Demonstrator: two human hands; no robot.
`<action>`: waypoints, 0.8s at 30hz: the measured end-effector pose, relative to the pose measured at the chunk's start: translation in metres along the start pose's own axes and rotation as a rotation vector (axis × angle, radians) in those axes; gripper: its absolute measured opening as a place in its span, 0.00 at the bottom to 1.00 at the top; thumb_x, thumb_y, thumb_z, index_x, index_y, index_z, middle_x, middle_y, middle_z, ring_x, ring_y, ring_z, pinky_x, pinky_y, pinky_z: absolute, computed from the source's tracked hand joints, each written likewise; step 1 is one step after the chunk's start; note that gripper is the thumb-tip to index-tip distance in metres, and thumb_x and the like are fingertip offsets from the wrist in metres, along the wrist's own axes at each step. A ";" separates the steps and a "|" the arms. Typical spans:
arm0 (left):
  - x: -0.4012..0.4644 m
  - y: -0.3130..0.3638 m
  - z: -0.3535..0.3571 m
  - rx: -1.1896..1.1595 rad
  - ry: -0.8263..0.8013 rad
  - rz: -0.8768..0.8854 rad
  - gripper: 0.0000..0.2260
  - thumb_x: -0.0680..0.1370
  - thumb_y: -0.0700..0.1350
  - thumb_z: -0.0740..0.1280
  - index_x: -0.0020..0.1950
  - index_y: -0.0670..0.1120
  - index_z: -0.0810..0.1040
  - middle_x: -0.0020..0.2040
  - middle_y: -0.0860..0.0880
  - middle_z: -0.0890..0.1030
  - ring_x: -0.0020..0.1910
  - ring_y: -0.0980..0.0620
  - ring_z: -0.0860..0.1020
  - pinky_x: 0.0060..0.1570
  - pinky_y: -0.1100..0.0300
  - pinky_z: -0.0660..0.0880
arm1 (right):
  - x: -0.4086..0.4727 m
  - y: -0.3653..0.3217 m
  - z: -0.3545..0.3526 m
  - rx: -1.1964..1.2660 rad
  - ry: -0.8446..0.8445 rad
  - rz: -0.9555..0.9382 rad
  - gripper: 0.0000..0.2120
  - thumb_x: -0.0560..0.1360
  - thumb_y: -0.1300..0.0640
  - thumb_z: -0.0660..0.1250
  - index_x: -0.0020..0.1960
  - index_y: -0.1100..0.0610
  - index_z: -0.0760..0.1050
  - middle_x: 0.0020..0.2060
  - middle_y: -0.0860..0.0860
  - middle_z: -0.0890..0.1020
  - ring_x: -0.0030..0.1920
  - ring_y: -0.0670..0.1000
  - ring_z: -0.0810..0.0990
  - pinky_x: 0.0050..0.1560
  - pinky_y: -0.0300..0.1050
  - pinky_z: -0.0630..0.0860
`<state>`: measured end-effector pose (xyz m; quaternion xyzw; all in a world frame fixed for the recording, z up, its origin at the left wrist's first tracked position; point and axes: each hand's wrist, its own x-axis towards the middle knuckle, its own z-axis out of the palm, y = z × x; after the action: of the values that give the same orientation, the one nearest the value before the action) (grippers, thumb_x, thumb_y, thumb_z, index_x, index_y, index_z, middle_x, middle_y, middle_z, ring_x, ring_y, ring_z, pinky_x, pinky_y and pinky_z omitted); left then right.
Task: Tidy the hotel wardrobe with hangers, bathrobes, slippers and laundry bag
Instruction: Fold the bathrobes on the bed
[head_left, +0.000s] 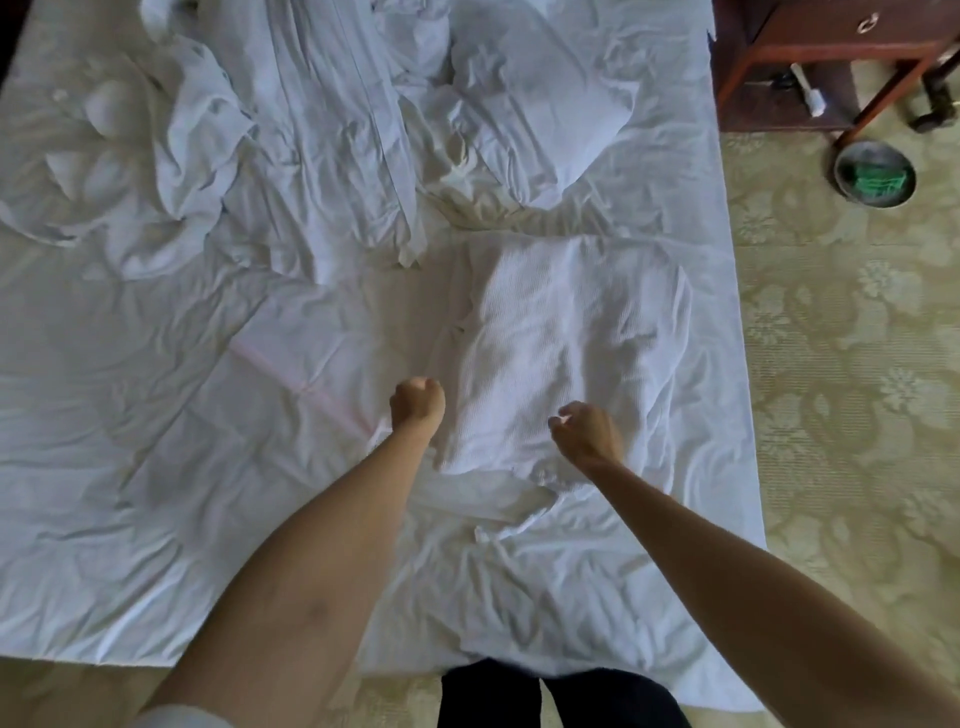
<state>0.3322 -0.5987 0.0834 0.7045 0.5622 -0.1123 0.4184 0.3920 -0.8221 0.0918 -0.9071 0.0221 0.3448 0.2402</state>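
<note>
my left hand (417, 402) is curled into a fist at the near left edge of the white waffle-weave bathrobe (566, 343), and it looks to be bunching that edge, though the fingers are turned under and i can't be sure cloth is in them. my right hand (587, 431) sits on the robe's near right part with thumb and fingertips drawn together, pinching a small fold of the weave. i judge i hold both near edges like this to pull the half-folded robe flat and square before it goes to the wardrobe.

just under my wrists a loose strip of the same white cloth, perhaps the robe's belt (511, 512), lies twisted. everything rests on the wrinkled white bed sheet (156, 467), which gives me a wide flat place to fold.

beyond my hands a plump white pillow (540, 104) lies crumpled, and to the left of it a heap of rumpled white linen (291, 135) waits unsorted. far to the right of my right hand stands a dark red wooden side table (831, 57) on the pale patterned floor, a round metal bowl (875, 174) beside its leg.
</note>
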 end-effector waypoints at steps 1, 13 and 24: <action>0.010 0.006 0.001 0.005 -0.001 0.010 0.16 0.79 0.45 0.59 0.55 0.39 0.83 0.55 0.38 0.83 0.56 0.37 0.80 0.57 0.46 0.78 | 0.005 -0.012 0.012 -0.026 -0.020 -0.025 0.18 0.77 0.48 0.66 0.63 0.53 0.80 0.55 0.52 0.85 0.54 0.56 0.82 0.53 0.47 0.77; 0.149 0.037 0.050 0.140 -0.131 0.066 0.24 0.83 0.54 0.57 0.68 0.38 0.76 0.67 0.37 0.77 0.66 0.37 0.75 0.61 0.52 0.71 | 0.087 -0.105 0.183 -0.206 0.076 0.150 0.63 0.64 0.24 0.66 0.78 0.68 0.48 0.72 0.61 0.61 0.70 0.61 0.63 0.66 0.58 0.67; 0.182 0.042 0.081 -0.166 -0.371 0.252 0.31 0.66 0.64 0.77 0.62 0.48 0.80 0.52 0.55 0.85 0.53 0.56 0.82 0.50 0.66 0.76 | 0.129 -0.108 0.232 -0.321 0.169 0.181 0.58 0.66 0.32 0.69 0.75 0.74 0.50 0.69 0.66 0.64 0.69 0.65 0.64 0.69 0.58 0.61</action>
<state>0.4570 -0.5306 -0.0626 0.6994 0.3908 -0.1401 0.5818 0.3699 -0.6058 -0.0946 -0.9538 0.0683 0.2868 0.0577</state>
